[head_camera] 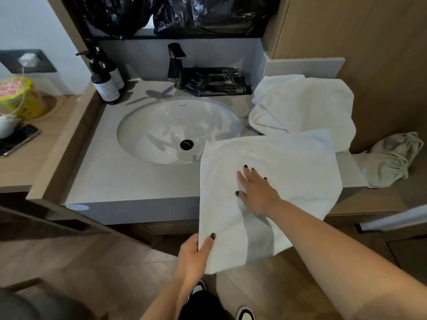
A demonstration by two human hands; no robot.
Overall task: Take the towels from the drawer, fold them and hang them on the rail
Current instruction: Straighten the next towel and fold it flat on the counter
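Note:
A white folded towel [288, 167] lies on the grey vanity counter [129, 179] to the right of the sink, its near part hanging over the front edge. My right hand [256, 192] lies flat on the towel with fingers spread. My left hand [196, 255] pinches the towel's near left corner, thumb on top. A second white towel [305, 105] sits crumpled behind it at the counter's back right. I see neither a drawer nor a rail.
A round white sink [161, 125] fills the counter's middle, with a black tap [176, 63], two pump bottles [105, 82] and dark sachets [217, 83] behind. A beige cloth [392, 158] lies at the right. A yellow packet [20, 98] and phone [18, 139] sit on the left shelf.

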